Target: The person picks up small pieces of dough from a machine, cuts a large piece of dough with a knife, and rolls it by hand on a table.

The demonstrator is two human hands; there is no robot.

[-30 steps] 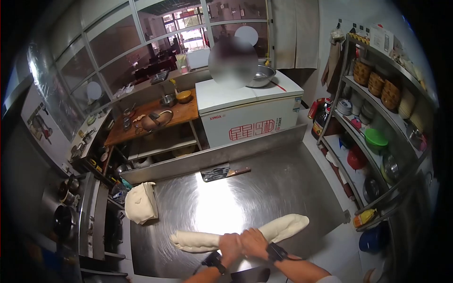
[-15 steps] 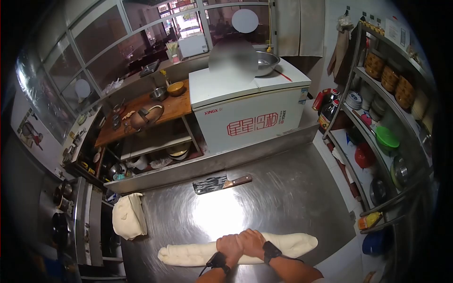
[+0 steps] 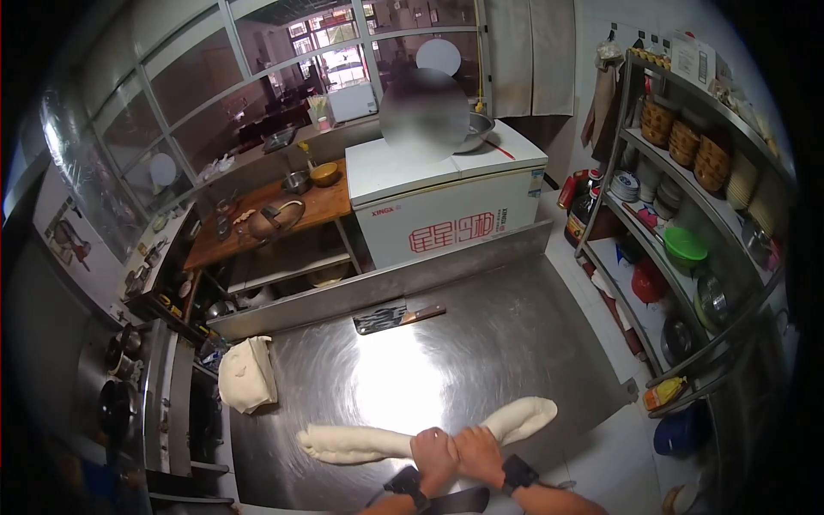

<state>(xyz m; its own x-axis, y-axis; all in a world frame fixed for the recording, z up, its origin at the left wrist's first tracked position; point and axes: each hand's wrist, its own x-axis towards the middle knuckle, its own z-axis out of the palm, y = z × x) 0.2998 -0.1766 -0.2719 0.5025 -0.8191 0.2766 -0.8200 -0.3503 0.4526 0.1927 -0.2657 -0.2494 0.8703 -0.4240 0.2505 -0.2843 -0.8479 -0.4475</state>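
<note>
A long roll of pale dough (image 3: 356, 444) lies across the steel table near its front edge. Its right end (image 3: 525, 419) angles up and away, and the middle is bent toward me. My left hand (image 3: 434, 453) and my right hand (image 3: 479, 453) sit side by side at that middle, fingers closed round the dough and hiding it there. Each wrist wears a black band. Beyond the hands, a cleaver (image 3: 399, 318) with a dark blade and wooden handle rests flat. At the table's left stands a thick block of dough (image 3: 247, 375).
The steel table (image 3: 515, 335) has a raised back ledge (image 3: 386, 281). Behind it are a white chest freezer (image 3: 446, 202) and a wooden counter (image 3: 249, 236) with bowls. A metal shelf rack (image 3: 618, 266) holding baskets and dishes lines the right; stove equipment (image 3: 129, 378) stands left.
Both hands have drawn the middle of the dough toward me, bending the roll. Its right end now tilts upward. The camera view has shifted a little.
</note>
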